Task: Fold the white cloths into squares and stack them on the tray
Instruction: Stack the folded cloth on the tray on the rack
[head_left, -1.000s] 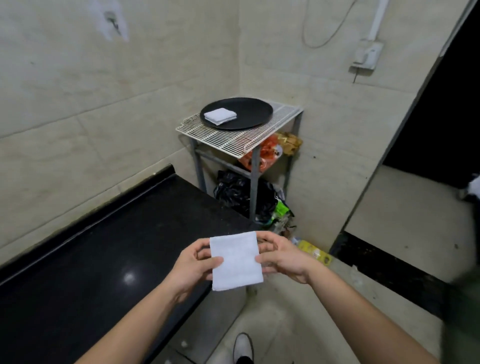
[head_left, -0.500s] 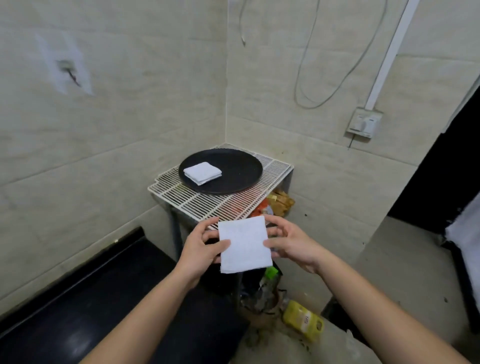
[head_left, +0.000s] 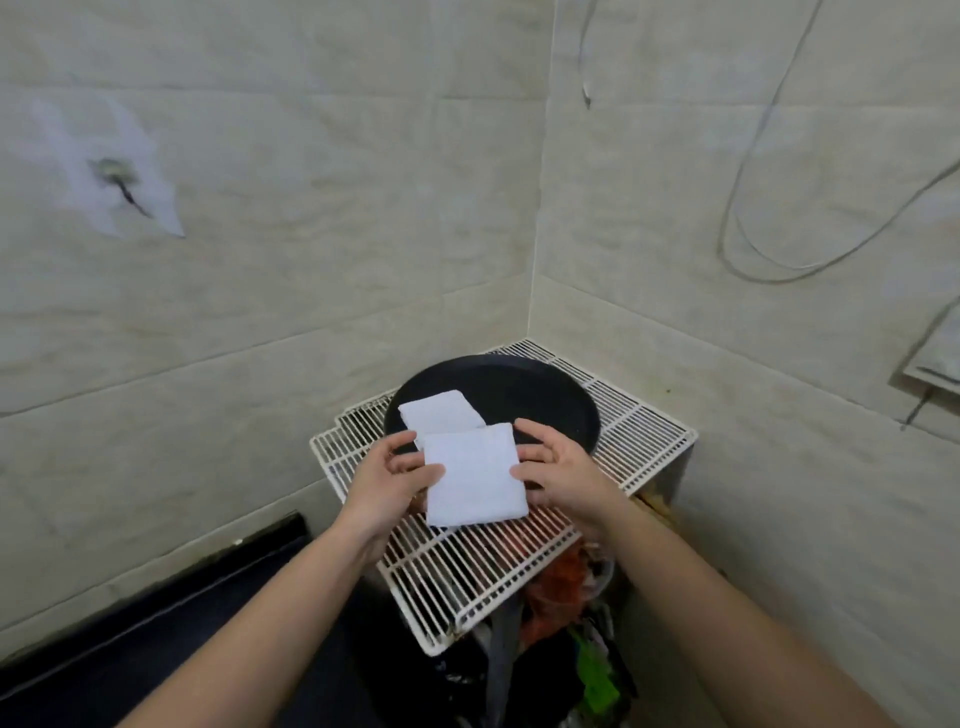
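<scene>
We hold the folded white cloth (head_left: 472, 475) between both hands: the left hand (head_left: 387, 486) pinches its left edge with the thumb on top, and the right hand (head_left: 558, 475) pinches its right edge, the free fingers (head_left: 530, 431) loosely spread. Compared with one second ago, when we held this cloth over the black countertop (head_left: 171, 660) with the tray well apart at 12 o'clock, we have closed on the corner; the cloth now hangs over the front rim of the round black tray (head_left: 571, 400) and the white wire rack (head_left: 639, 441) that carries it. The square has kept its shape during the carry, with no fold visibly opened. One folded cloth on the tray (head_left: 441, 413) already lies at the tray's 9 o'clock side, and the held cloth overlaps its near corner in this view; we cannot tell whether they touch. We judge the folding of this piece complete and the placing step imminent: the remaining move is a short advance toward 11 o'clock to align the edges over the lower square before release. Bags and clutter (head_left: 561, 623) sit under the rack, so a dropped cloth would be soiled.
</scene>
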